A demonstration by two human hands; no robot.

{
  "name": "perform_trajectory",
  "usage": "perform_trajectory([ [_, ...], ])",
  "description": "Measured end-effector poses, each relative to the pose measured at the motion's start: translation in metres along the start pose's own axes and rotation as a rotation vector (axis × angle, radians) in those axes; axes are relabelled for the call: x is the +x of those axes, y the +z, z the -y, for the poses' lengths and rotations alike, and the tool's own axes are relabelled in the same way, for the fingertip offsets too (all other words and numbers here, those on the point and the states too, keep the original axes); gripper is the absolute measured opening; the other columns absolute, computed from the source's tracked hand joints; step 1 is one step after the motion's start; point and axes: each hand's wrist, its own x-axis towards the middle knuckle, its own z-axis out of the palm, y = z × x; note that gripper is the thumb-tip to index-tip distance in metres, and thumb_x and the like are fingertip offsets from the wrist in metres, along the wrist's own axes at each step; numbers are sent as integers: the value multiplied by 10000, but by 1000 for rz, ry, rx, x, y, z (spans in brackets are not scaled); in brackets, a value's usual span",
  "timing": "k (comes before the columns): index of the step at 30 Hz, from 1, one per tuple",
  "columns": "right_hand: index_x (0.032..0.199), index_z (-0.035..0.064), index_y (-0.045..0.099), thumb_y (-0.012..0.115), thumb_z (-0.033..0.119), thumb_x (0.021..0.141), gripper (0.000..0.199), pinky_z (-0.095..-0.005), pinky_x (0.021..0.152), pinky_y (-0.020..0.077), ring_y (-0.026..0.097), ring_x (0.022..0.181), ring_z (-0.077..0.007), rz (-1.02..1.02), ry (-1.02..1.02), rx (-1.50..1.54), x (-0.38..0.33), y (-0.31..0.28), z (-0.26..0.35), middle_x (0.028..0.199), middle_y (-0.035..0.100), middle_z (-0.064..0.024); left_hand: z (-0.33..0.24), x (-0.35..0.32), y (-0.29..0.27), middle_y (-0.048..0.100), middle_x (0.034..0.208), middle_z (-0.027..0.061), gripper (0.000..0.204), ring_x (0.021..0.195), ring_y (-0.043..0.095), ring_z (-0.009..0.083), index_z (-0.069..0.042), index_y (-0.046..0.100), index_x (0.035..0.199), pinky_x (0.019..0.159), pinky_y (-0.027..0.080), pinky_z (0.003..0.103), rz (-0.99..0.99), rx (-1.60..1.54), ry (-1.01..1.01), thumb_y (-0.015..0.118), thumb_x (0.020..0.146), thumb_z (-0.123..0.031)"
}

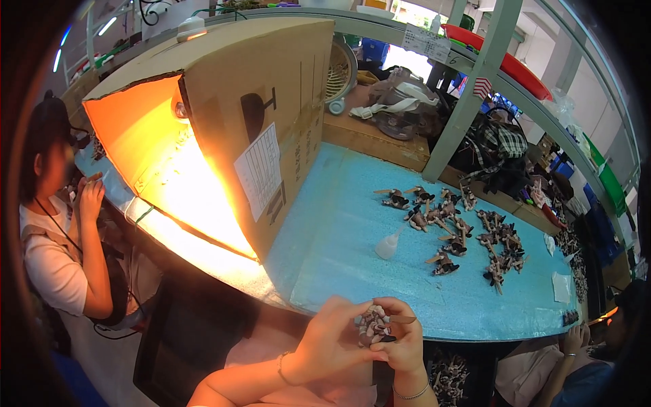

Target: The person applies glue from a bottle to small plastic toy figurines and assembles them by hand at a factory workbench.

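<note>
My left hand (pixel 330 337) and my right hand (pixel 401 337) meet just in front of the table's near edge. Together they hold a small dark figurine piece with pale studs (pixel 373 324), fingers of both hands closed around it. On the blue mat (pixel 339 251) beyond lie several similar small dark and tan pieces (pixel 456 227), spread toward the right. A small translucent squeeze bottle (pixel 389 245) lies on the mat to the left of them.
A large cardboard box (pixel 258 122) with a bright orange lamp glow inside stands at the left of the table. A person (pixel 57 224) sits at the far left, another person's hands (pixel 576 339) show at lower right. A fan (pixel 339 71) and a green post (pixel 468 102) stand behind.
</note>
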Motion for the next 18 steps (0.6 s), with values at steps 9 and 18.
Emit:
perform_trajectory([
  [9,1153,-41,492,771,88,665,577,-342,911,412,492,1060,-202,-7,-48,-107,-2,-2,7,1137,479,-116,-9,9,-2,543,864,101,719,767,542,233,2,524,1166,662,457,320,43,-20,-7,828,590,-303],
  [18,1223,-42,380,762,233,718,690,-302,810,493,552,983,-190,-41,28,291,-1,9,4,1116,511,-127,-7,15,-11,608,1072,130,869,865,518,187,-10,375,1289,788,421,310,49,160,148,836,603,-278],
])
